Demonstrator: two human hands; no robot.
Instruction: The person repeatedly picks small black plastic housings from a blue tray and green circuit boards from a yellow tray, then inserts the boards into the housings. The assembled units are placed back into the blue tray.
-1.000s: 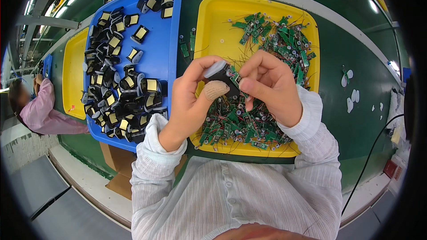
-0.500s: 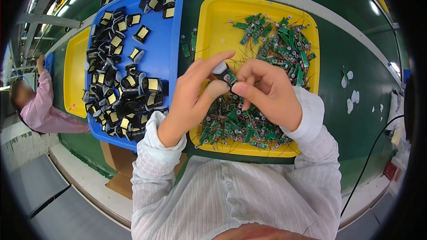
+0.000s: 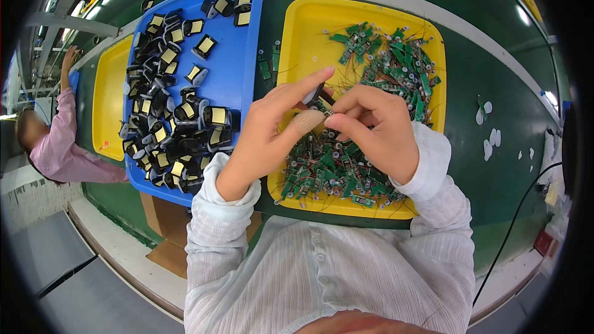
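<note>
Over the yellow tray (image 3: 298,20), both my hands meet at a small black housing (image 3: 315,94) with a green circuit board (image 3: 322,107) at its lower side. My left hand (image 3: 267,127) is closed round the housing, index finger along its top and a bandaged thumb (image 3: 304,122) beneath. The fingertips of my right hand (image 3: 378,125) pinch the circuit board at the housing's right side. Partly hidden by my fingers is where board and housing join. Below and behind my hands lie many loose green boards (image 3: 337,170) with thin wires in the tray.
To the left, a blue tray (image 3: 238,80) holds many black housings (image 3: 168,55) with cream pads. A few boards (image 3: 265,68) lie between the trays. White pieces (image 3: 489,142) rest on the green table at right. Farther left are another yellow tray (image 3: 105,105) and a co-worker in pink (image 3: 55,148).
The housing has tilted in my left hand, its pale grey face turning out of sight. My right fingers stay pinched at the board. The co-worker's raised hand has moved upward.
</note>
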